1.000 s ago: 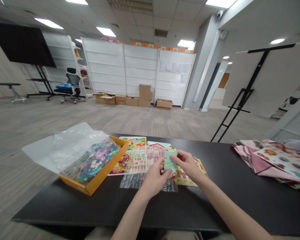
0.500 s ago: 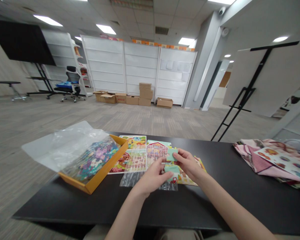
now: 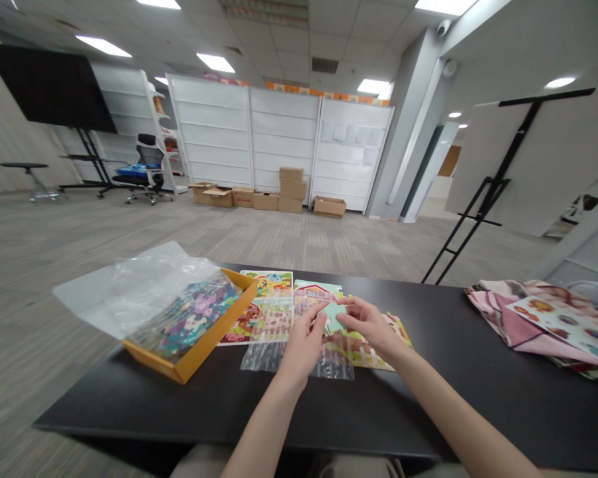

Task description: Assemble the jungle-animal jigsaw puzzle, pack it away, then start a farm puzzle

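Light green jigsaw puzzle pieces (image 3: 333, 318) are between my hands, above the printed sheets. My left hand (image 3: 305, 342) is closed with thumb and fingers pinching their left side. From the right, my right hand (image 3: 371, 325) pinches the other side; how many pieces there are I cannot tell. Behind them lies a picture with a red barn outline (image 3: 323, 288), partly covered by my fingers. A colourful farm picture sheet (image 3: 266, 282) is left of it. Below my hands rests a clear plastic bag (image 3: 264, 357). Partly assembled puzzle with a fence (image 3: 369, 352) lies under my right hand.
On the left of the black table (image 3: 204, 411) stands a yellow box (image 3: 219, 332) with bagged, colourful puzzle pieces (image 3: 199, 312). Pink cloth (image 3: 523, 322) and a sticker-like sheet (image 3: 553, 318) lie at the right. Beyond are cardboard boxes (image 3: 292, 189) and white shelving (image 3: 279, 126).
My left hand has risen, bringing its light green piece from lower down up to the one in my right hand. Both hands now meet at the pieces.
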Available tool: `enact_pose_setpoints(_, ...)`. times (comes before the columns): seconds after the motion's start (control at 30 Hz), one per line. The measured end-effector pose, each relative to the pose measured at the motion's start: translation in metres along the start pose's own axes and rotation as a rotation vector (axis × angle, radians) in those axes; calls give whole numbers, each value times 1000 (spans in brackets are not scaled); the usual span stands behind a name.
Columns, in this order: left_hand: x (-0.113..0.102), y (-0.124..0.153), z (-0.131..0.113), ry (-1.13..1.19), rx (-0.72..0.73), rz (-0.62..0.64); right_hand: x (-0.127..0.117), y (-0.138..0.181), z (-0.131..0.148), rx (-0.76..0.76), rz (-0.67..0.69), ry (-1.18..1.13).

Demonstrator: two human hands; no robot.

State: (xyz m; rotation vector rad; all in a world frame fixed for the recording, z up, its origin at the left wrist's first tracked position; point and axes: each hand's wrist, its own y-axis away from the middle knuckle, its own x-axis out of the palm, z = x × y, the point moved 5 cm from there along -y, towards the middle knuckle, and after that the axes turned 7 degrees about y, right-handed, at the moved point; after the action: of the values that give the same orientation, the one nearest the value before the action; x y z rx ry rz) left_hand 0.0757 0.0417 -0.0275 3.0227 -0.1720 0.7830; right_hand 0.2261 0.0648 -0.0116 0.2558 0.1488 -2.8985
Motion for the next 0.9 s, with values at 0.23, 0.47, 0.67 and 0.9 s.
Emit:
enact_pose_setpoints(0.23,12,9,-7,-675,297,-21,-28,-7,-2,18,-66,-130)
enact_pose_setpoints(0.47,21,19,2,-1449,262,43,-56,-10,-3,-9,-335,-105)
enact_pose_setpoints(0.67,10,13,-5,-1370,214,-34,-35,-9,-9,64,-148,84)
enact_pose_setpoints(0.9,2,15,-25,-1205,462,-143,-28,-12,-23,119,2,156)
